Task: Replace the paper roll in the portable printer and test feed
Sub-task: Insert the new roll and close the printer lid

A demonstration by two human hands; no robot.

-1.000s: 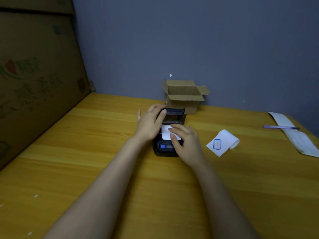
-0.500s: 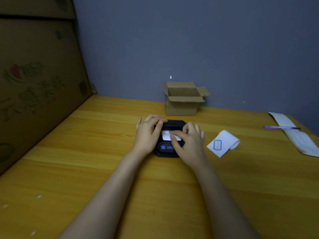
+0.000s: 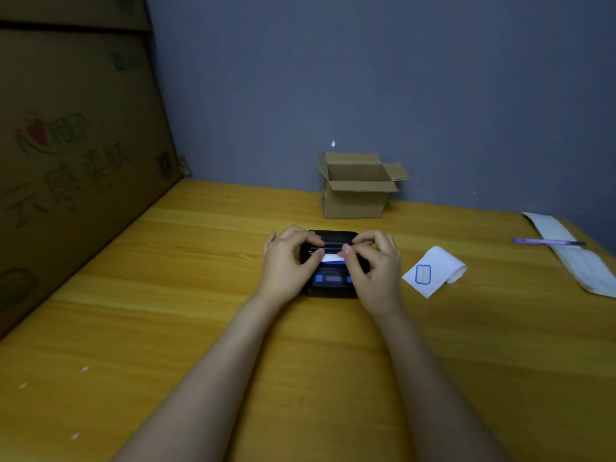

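A small black portable printer [image 3: 333, 281] with blue buttons lies on the wooden table, its lid down. A short white paper strip [image 3: 331, 258] sticks out of its slot. My left hand [image 3: 288, 261] grips the printer's left side, with its thumb pressing on the lid. On the right side, my right hand [image 3: 375, 265] holds the printer, thumb by the strip's right end. A loose white paper roll [image 3: 440, 270] with a blue rectangle mark lies to the right.
An open small cardboard box [image 3: 356, 191] stands behind the printer near the wall. A purple pen [image 3: 546, 242] rests on a long paper strip [image 3: 573, 255] at the far right. A large cardboard sheet [image 3: 73, 155] leans along the left side.
The printer's lid stood open a second ago and is now down. Both hands have moved onto its sides, thumbs on top.
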